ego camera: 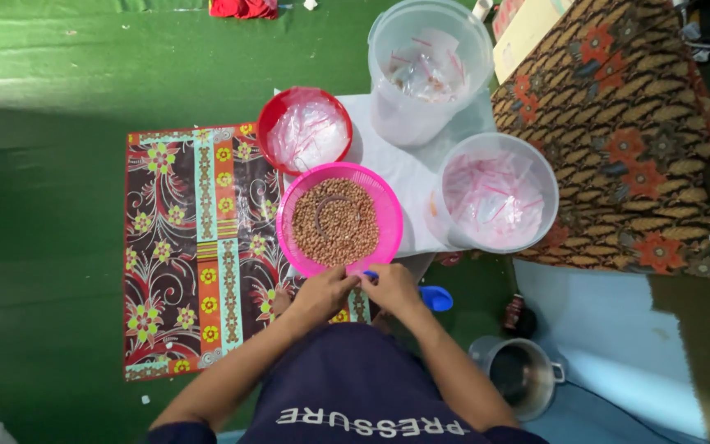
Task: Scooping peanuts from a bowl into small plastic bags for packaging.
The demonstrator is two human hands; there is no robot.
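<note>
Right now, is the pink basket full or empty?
Partly full: brown peanuts cover the pink basket bottom, leaving its rim bare.

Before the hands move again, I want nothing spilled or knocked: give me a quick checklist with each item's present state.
1. Pink basket of brown beans sits level on the white sheet: ok.
2. Left hand and right hand meet at the basket's near rim: ok.
3. What the hands pinch, something small with a blue edge: cannot tell.
4. Red bowl of small clear bags upright: ok.
5. Two clear tubs upright: ok.
6. Metal pot close by the right elbow: not ok.
</note>
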